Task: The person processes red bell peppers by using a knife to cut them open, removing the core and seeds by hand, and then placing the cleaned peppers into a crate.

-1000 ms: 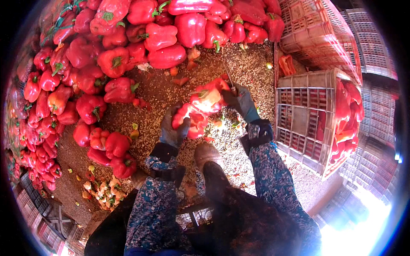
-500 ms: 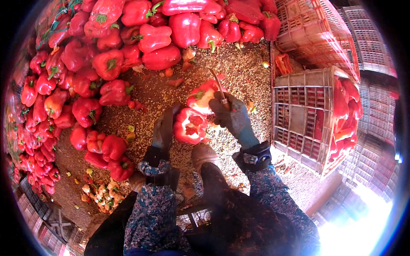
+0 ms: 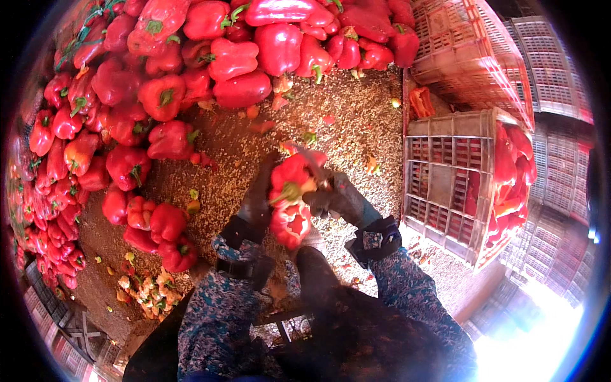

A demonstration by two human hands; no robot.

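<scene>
My left hand (image 3: 258, 197), in a dark glove, is closed around the left side of a red bell pepper (image 3: 289, 170) whose green stem points toward me. In my gloved right hand (image 3: 347, 200) is a knife; its curved blade (image 3: 313, 164) lies against the pepper's right side, partly smeared by motion. Right below the stem is a second red bell pepper (image 3: 291, 227) with its top cut open and hollow inside. Whether my left hand also supports this one, I cannot tell.
Red bell peppers (image 3: 235, 60) are heaped along the far side and the left. Scattered seeds (image 3: 356, 108) cover the ground. Cut-off cores (image 3: 153, 293) form a small pile at lower left. On the right stands a crate (image 3: 439, 181) of red peppers, with an orange crate (image 3: 458, 44) beyond.
The hollow pepper has shifted nearer to me. A pepper with its stem now sits by my left hand, and the knife blade has swung from upright to lying against it.
</scene>
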